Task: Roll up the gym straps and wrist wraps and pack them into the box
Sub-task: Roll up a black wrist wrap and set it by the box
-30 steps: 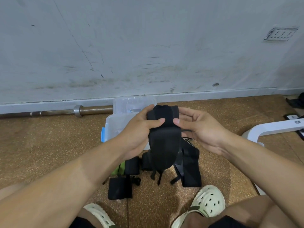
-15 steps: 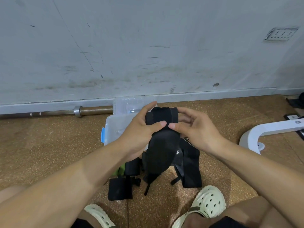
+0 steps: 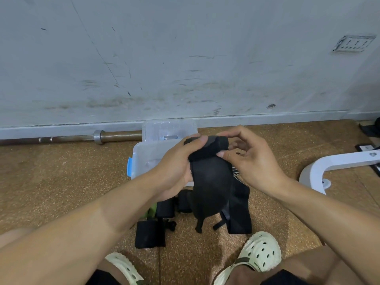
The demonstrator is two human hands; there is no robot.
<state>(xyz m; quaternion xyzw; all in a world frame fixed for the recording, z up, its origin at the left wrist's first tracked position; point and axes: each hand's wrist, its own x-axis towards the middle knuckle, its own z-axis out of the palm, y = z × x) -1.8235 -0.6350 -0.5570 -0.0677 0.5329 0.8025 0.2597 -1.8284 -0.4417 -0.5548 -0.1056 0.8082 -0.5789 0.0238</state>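
I hold a black wrist wrap (image 3: 210, 182) in the air in front of me, its top end rolled into a thick coil and its loose tail hanging down. My left hand (image 3: 176, 165) grips the coil from the left, thumb on top. My right hand (image 3: 246, 159) pinches the coil's right side with thumb and fingers. Behind my hands the clear plastic box (image 3: 148, 159) with a blue latch stands on the floor, its lid (image 3: 164, 128) lying behind it. More black straps (image 3: 239, 210) and rolled wraps (image 3: 150, 233) lie on the floor below.
A steel barbell (image 3: 82, 137) lies along the wall at the left. A white bench foot (image 3: 329, 165) stands at the right. My two feet in pale clogs (image 3: 259, 251) are near the bottom edge. A green item (image 3: 151, 211) peeks out beside the straps.
The coil at the top has grown as both hands turned it, and the hanging tail has risen and become shorter.
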